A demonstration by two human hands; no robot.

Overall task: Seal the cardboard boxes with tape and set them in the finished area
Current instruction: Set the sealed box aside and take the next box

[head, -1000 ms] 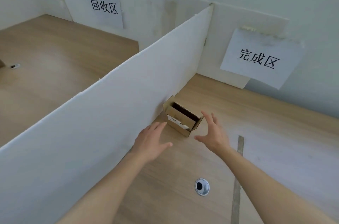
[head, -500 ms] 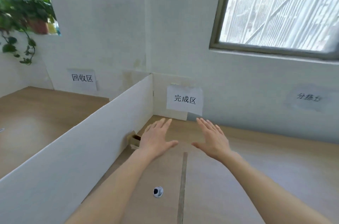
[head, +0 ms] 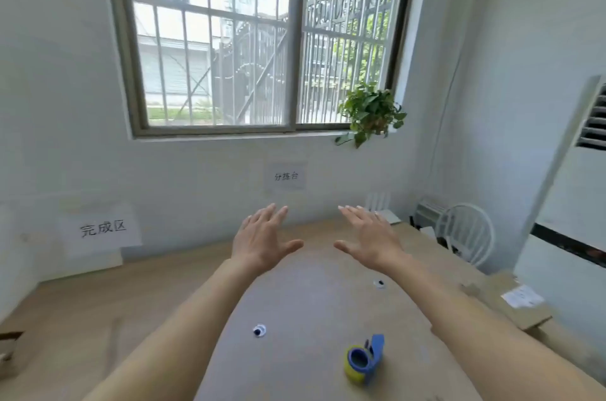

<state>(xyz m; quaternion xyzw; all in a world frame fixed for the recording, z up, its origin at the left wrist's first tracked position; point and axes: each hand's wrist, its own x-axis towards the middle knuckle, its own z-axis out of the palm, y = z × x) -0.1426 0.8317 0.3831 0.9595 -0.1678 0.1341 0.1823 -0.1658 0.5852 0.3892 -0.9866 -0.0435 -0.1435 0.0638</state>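
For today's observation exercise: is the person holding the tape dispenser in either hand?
No. Both the left hand and right hand are spread empty above the table, while the tape dispenser sits on it.

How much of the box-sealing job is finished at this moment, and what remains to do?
Done: cannot be judged here; the space below the finished-area sign shows no box. In hand: nothing. The left hand and right hand are both open and empty above the table. Left: a flattened cardboard box lies at the table's right edge, and the tape dispenser sits untouched near the person.
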